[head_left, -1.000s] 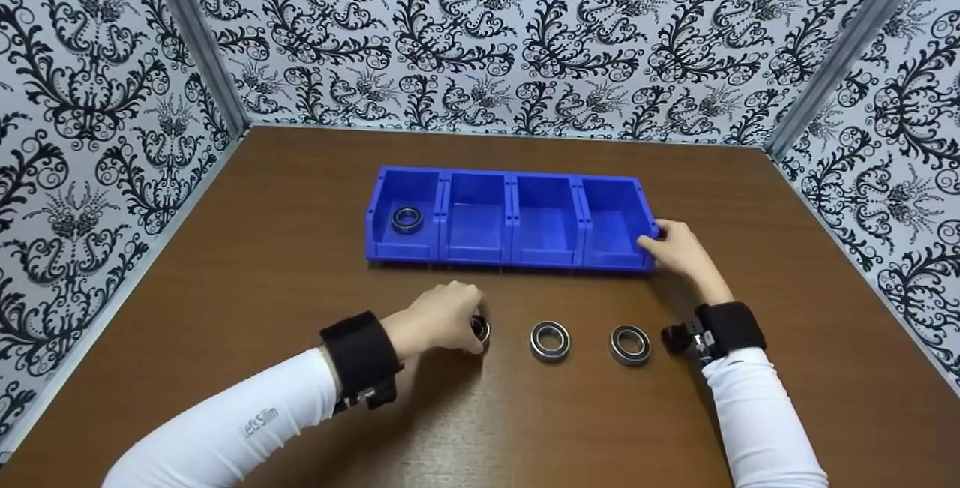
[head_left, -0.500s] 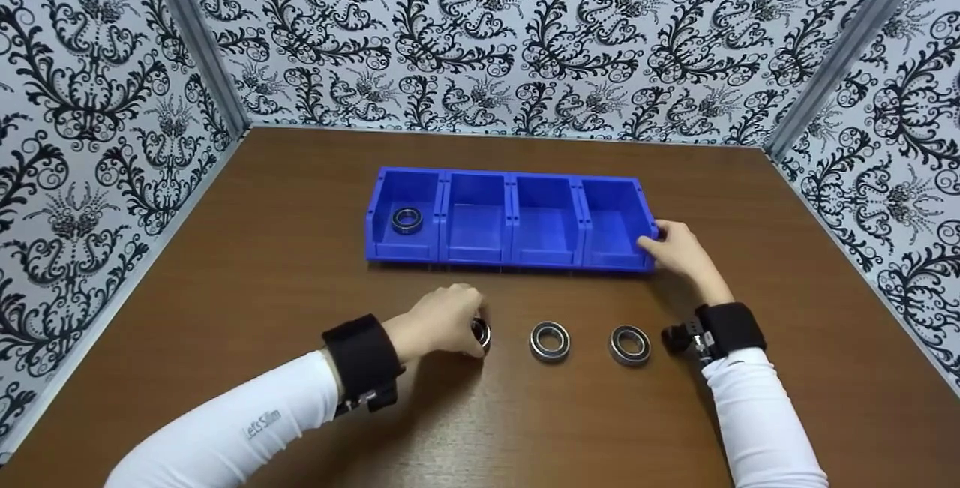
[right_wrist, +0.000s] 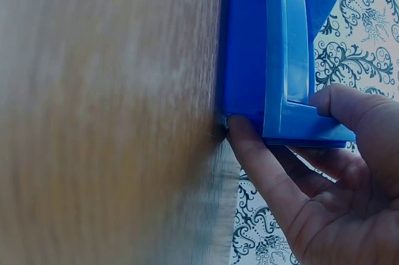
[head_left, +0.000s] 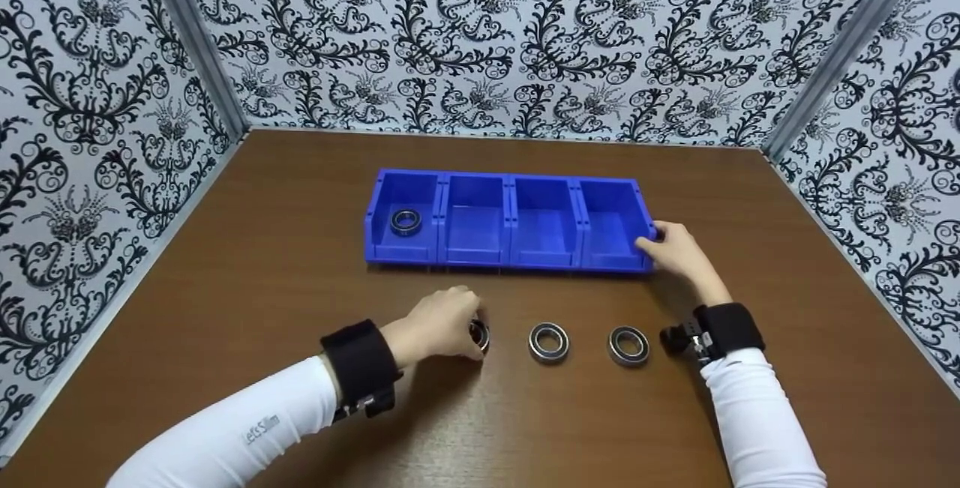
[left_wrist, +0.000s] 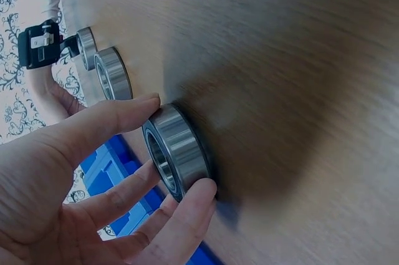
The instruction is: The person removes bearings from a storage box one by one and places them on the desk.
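Note:
My left hand (head_left: 442, 324) pinches a steel ball bearing (left_wrist: 177, 146) by its outer rim, thumb on one side and fingers on the other, low at the table. To its right lie two more bearings, a middle one (head_left: 549, 342) and a right one (head_left: 628, 345), both flat on the wood. Behind them stands a blue bin row (head_left: 472, 256) with several compartments; its leftmost one holds another bearing (head_left: 406, 222). With thumb over the side wall and fingers outside, my right hand (head_left: 679, 254) grips the bin row's right end (right_wrist: 305, 121).
The brown wooden table (head_left: 570, 428) reaches back to patterned wall panels (head_left: 480, 46) joined by grey metal corner posts. Black camera straps sit on both wrists, the right one (head_left: 729, 334) close beside the right bearing.
Almost nothing differs. Both hands keep their places and their holds, and the bearings and bin row stay where they were, apart from a slight shift of the whole head view.

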`<act>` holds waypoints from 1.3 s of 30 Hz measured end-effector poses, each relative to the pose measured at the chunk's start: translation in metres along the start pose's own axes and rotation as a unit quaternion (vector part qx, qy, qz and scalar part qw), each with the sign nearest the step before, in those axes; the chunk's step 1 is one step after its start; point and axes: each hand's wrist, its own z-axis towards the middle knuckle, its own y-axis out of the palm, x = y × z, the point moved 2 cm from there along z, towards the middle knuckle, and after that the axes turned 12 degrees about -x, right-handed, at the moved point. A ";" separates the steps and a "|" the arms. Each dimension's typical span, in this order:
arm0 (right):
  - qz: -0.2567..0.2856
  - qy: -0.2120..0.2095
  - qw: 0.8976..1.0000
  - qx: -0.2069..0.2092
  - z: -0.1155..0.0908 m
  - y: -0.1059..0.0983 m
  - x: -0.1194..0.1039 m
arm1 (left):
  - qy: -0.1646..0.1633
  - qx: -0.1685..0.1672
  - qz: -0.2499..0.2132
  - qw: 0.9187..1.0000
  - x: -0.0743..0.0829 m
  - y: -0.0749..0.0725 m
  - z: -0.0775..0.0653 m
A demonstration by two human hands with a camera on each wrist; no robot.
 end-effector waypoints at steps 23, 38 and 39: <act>0.003 0.000 1.000 0.000 0.000 0.000 -0.001 | 0.010 0.016 -0.007 1.000 -0.002 0.003 -0.002; -0.018 0.002 1.000 0.001 0.000 0.000 -0.001 | 0.003 0.021 -0.004 1.000 -0.004 0.006 -0.003; -0.017 -0.001 1.000 0.001 0.000 0.000 -0.001 | 0.003 0.022 -0.005 1.000 -0.004 0.007 -0.003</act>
